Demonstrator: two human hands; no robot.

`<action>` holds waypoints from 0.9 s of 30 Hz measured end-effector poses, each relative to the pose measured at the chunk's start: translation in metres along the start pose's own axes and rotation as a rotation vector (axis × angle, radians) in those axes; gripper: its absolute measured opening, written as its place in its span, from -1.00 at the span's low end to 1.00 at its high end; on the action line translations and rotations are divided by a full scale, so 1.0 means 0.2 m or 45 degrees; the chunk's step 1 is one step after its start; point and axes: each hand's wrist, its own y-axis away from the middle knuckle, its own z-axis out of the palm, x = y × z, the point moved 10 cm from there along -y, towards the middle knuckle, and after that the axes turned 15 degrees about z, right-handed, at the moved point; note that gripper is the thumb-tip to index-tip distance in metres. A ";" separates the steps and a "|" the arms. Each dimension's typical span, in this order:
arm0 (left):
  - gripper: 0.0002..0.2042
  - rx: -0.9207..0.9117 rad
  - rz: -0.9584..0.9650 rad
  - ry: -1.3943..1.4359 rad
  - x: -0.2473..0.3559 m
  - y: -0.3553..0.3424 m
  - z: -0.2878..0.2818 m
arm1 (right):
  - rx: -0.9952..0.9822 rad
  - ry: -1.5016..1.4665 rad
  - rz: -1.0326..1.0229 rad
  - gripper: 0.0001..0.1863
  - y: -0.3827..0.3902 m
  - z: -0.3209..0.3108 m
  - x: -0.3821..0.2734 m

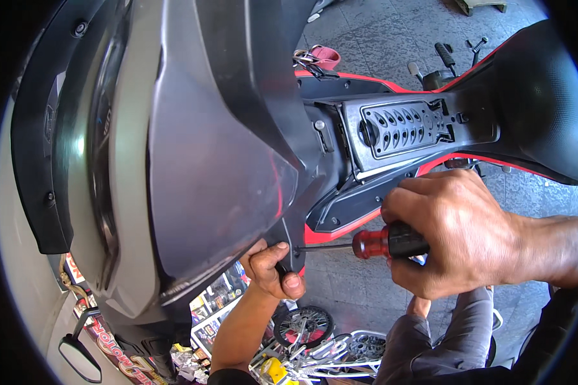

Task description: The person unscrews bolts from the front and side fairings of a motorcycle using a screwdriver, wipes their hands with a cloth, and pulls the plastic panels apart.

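Observation:
My right hand (459,231) is closed around the red and black handle of a screwdriver (371,244). Its metal shaft points left, and the tip meets the dark body panel (291,247) of a scooter at a small dark spot. Whether a screw sits there is too small to tell. My left hand (271,269) grips the lower edge of that same panel, thumb and fingers on either side, just left of the tip. Above both hands spreads the scooter's large grey front cover (218,147).
To the right lie the scooter's ribbed center plate (401,128), red-edged footboard (347,215) and black seat (539,96). A mirror (80,356) juts out at lower left. Below are a spoked wheel (304,326), shelved packages and legs in grey trousers (436,343). Grey tiles (379,32) cover the floor.

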 end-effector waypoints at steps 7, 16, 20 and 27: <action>-0.60 0.022 0.039 -0.007 -0.01 -0.02 0.01 | -0.004 0.352 -0.073 -0.66 0.04 0.01 -0.07; -0.59 0.033 -0.002 0.024 -0.01 0.01 0.01 | 0.319 0.473 -0.372 -0.69 0.06 0.01 -0.12; -0.60 0.055 0.008 0.018 -0.01 0.01 0.01 | 0.402 0.440 -0.413 -0.73 0.06 0.00 -0.12; -0.59 0.037 0.011 0.009 0.00 0.00 0.01 | 0.606 0.321 -0.428 -0.81 0.07 -0.04 -0.10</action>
